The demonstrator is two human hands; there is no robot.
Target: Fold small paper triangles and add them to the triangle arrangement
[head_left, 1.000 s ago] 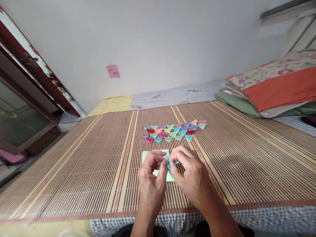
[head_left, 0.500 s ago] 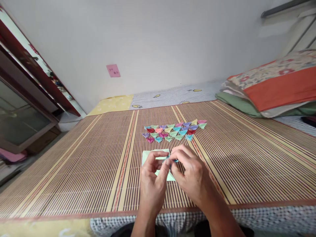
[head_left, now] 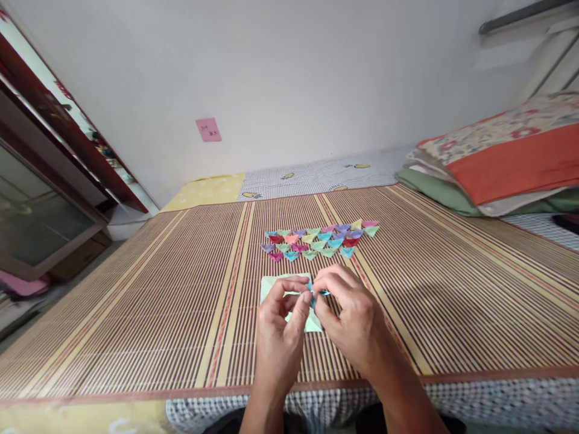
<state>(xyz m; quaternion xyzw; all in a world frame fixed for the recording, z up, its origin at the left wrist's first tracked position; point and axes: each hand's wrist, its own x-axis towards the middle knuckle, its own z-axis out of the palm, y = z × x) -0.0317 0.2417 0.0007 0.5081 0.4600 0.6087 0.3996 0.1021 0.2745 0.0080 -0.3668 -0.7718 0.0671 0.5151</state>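
you are pinching the small blue paper (head_left: 313, 301) in both hands, fingertips nearly meeting: your left hand (head_left: 283, 319) is gripping its left side, your right hand (head_left: 355, 308) its right, neither nearer. fingers are hiding its long axis.

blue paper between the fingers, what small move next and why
Probably crease the blue paper with the right hand while the left hand steadies it: both hands pinch it, and the folded paper pieces in rows beyond suggest folding.
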